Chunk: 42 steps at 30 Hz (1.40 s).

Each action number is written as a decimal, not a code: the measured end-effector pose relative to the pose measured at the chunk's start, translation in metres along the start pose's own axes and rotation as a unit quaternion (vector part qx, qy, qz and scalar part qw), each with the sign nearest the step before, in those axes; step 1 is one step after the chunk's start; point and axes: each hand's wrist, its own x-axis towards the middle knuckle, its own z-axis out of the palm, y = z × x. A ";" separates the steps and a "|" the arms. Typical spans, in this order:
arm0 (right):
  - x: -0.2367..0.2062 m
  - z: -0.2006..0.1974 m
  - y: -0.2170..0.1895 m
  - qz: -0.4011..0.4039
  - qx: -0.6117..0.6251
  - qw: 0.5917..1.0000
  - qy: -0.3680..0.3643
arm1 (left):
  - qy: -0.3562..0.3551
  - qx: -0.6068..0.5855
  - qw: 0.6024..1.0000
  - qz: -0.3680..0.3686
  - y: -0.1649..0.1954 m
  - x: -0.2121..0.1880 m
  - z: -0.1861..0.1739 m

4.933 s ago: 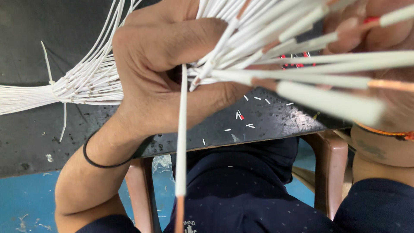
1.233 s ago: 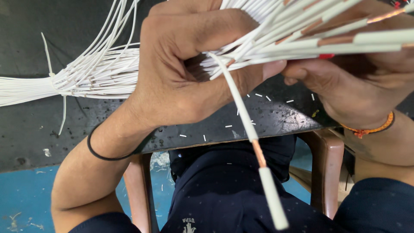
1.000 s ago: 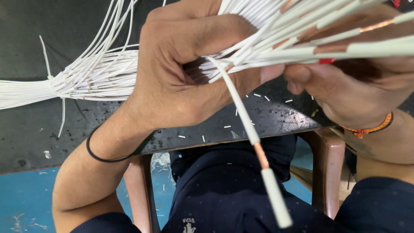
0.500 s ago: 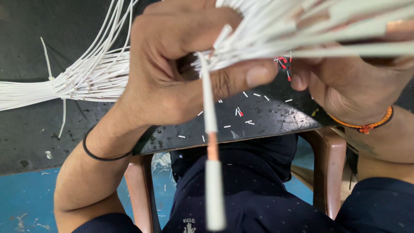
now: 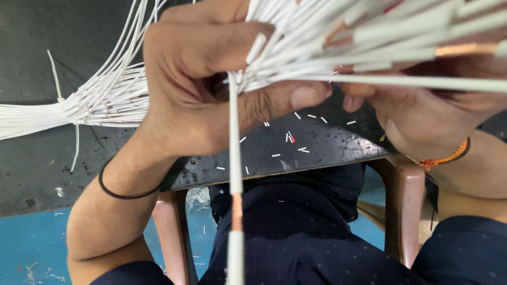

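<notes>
One white wire (image 5: 234,158) hangs straight down out of the bundle (image 5: 338,47) toward my lap, with a bare copper patch (image 5: 237,211) partway along where the insulation's gone. The bundle itself fans out to the right across the top of the view, and the other end runs left to where it's cinched by a tie (image 5: 62,100) on the dark surface (image 5: 63,174). My left hand (image 5: 211,89) is curled tight around the wires, thumb pressed across the underside. My right hand (image 5: 422,116) is cupped under the fanned ends, fingertips just beside my left thumb, but I can't tell whether it's actually pinching any wire. Little white bits of insulation (image 5: 296,142) are scattered on the surface below my hands.

What could go wrong imo: that single wire is only held where my left hand squeezes it, so if I loosen my grip it could slide out. The fan is also messy enough that I could easily grab the wrong strand
</notes>
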 end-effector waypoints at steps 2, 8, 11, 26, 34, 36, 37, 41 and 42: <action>0.007 0.003 -0.006 0.000 -0.003 1.000 -0.014 | 0.004 0.014 1.000 0.007 -0.002 0.000 -0.001; 0.005 0.009 0.000 0.027 -0.006 0.999 -0.022 | 0.000 -0.041 0.999 0.016 -0.007 0.002 -0.002; -0.002 0.000 0.007 -0.009 -0.181 0.983 -0.012 | -0.010 -0.002 1.000 0.004 0.000 0.001 -0.001; -0.006 -0.020 0.023 0.009 -0.351 0.935 0.046 | -0.065 -0.064 0.996 0.012 -0.014 0.004 0.002; 0.000 -0.013 0.019 0.038 -0.300 0.952 0.042 | -0.023 -0.025 0.997 -0.065 -0.009 0.005 0.004; 0.001 -0.009 0.020 0.049 -0.281 0.958 0.039 | -0.019 -0.027 0.999 -0.008 -0.009 0.003 0.004; 0.002 -0.008 0.018 0.055 -0.267 0.961 0.035 | -0.018 -0.030 0.999 0.008 -0.010 0.003 0.004; 0.006 -0.005 0.001 0.091 -0.190 0.977 0.012 | 0.014 -0.009 1.000 -0.010 -0.007 -0.002 0.001; 0.006 -0.007 -0.007 0.102 -0.171 0.980 -0.010 | 0.022 0.011 1.000 -0.005 -0.007 -0.002 0.002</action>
